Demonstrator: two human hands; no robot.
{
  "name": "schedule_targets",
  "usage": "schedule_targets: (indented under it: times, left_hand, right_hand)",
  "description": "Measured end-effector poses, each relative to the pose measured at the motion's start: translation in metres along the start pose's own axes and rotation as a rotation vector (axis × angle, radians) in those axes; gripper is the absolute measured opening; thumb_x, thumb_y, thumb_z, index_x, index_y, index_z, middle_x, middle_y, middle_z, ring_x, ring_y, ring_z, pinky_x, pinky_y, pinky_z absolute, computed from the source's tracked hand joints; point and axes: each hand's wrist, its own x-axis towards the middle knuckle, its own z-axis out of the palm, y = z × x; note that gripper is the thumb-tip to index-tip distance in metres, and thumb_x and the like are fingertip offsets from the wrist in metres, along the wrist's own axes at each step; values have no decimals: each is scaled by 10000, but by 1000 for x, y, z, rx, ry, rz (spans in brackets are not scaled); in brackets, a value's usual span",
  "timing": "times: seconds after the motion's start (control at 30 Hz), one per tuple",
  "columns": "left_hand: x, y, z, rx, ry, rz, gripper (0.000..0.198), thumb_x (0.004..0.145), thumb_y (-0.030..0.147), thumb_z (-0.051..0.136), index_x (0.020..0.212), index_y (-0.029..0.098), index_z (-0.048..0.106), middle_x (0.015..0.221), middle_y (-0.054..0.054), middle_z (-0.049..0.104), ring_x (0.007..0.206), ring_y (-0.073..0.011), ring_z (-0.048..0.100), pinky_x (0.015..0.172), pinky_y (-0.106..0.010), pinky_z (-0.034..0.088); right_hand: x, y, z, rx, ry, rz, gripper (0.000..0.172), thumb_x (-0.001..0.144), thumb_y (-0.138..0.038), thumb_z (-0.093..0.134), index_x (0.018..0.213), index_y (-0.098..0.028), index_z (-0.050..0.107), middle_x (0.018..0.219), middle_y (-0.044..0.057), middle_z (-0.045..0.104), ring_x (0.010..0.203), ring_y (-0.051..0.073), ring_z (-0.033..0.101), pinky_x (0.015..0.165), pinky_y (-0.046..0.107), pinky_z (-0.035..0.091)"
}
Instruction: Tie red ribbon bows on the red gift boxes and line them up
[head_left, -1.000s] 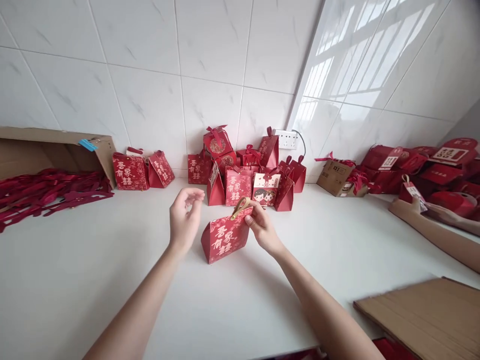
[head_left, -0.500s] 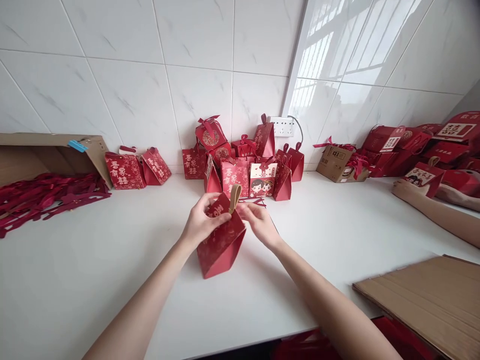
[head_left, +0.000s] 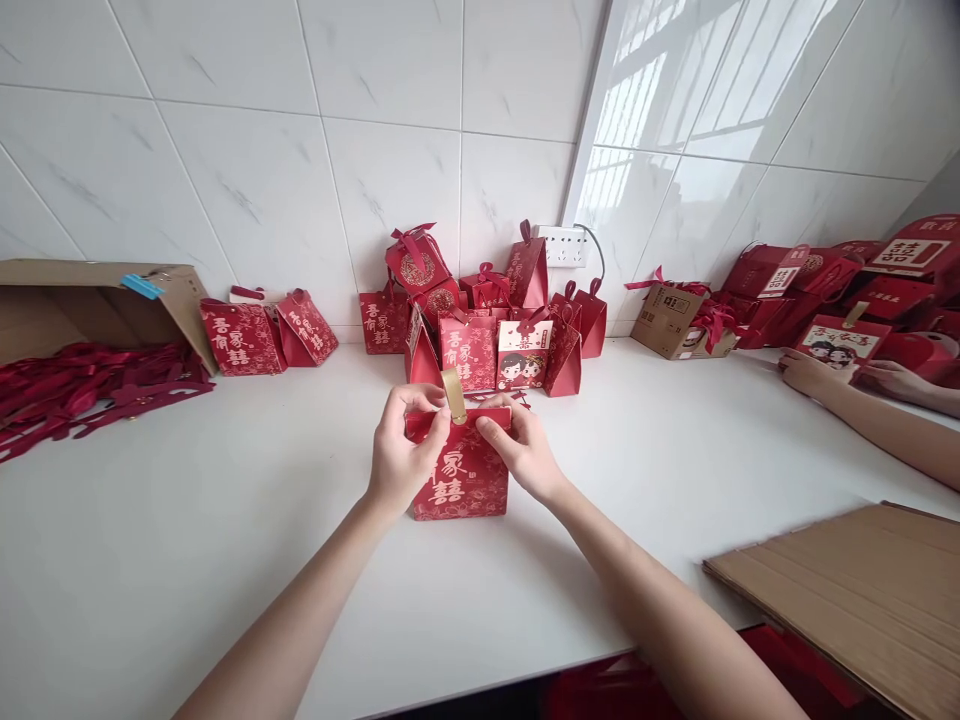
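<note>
- A red gift box (head_left: 472,492) is standing upright on the white table (head_left: 450,600), just below the frame's middle.
- A gold strap (head_left: 453,398) is looping up from its top edge.
- The left hand (head_left: 405,440) is pinching that edge beside the strap; the right hand (head_left: 527,445) is pinching it farther right.
- Behind, decorated boxes (head_left: 471,350) are standing clustered by the tiled wall (head_left: 390,150).
- At the left edge, a carton (head_left: 169,300) is spilling dark-red ribbons (head_left: 112,390).
- At the right edge, another person's hands (head_left: 814,375) are holding a box with printed figures (head_left: 844,343).

Held red gift box (head_left: 480,480): "家", "囍", rest partly covered. From it: floral gift box (head_left: 244,340), ten o'clock, "吾家有囍"; couple-print gift box (head_left: 524,350), one o'clock, "囍"; white label (head_left: 906,257), two o'clock, "囍".
</note>
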Motion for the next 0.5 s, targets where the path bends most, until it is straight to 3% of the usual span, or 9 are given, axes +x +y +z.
schedule_targets:
  times: [0.17, 0.23, 0.37, 0.5]
  left_hand:
    - [1, 7, -5, 37, -112, 90, 9, 811, 204, 567, 813, 206, 575, 866, -19, 678, 798, -146, 647, 724, -261, 536]
    - [1, 7, -6, 107, -131, 126, 80, 827, 211, 558, 845, 207, 636, 882, -22, 690, 817, -151, 650, 750, -269, 539]
    - [3, 8, -4, 154, -119, 168, 135, 842, 203, 549, 887, 209, 676, 917, -19, 708, 841, -152, 658, 767, -265, 543]
    - [2, 9, -3, 142, -132, 212, 165, 842, 178, 544, 936, 200, 679, 940, -26, 708, 859, -150, 657, 781, -262, 541]
  right_hand:
    - [-2, -1, 2, -44, -24, -41, 181, 851, -375, 499, 796, -203, 511, 755, 5, 585, 674, 150, 552, 628, 275, 469]
    - [-4, 0, 3, -102, -5, -79, 138, 865, -345, 485, 875, -210, 509, 833, 18, 608, 746, 163, 579, 683, 293, 486]
    - [-7, 4, 6, -295, 139, -333, 231, 850, -247, 518, 1072, -225, 458, 998, 55, 591, 917, 192, 575, 801, 344, 479]
    - [-8, 3, 10, -414, 171, -476, 107, 881, -188, 478, 968, -238, 515, 884, 38, 572, 842, 185, 551, 761, 349, 466]
